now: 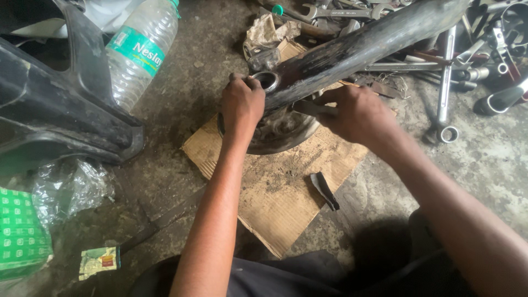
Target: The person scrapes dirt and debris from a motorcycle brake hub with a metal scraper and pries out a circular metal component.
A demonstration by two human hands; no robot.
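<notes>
A long black metal arm with a ring-shaped end lies slanted over a dirty round metal dish on a piece of cardboard. My left hand grips the ring end of the arm from the left. On the right, my right hand is closed around a thin dark tool that points under the arm towards the dish. What lies beneath the arm inside the dish is hidden.
A clear plastic water bottle lies beside a black plastic panel at the left. Spanners and sockets are scattered at the upper right. A small black piece rests on the cardboard, and crumpled plastic and a green packet sit lower left.
</notes>
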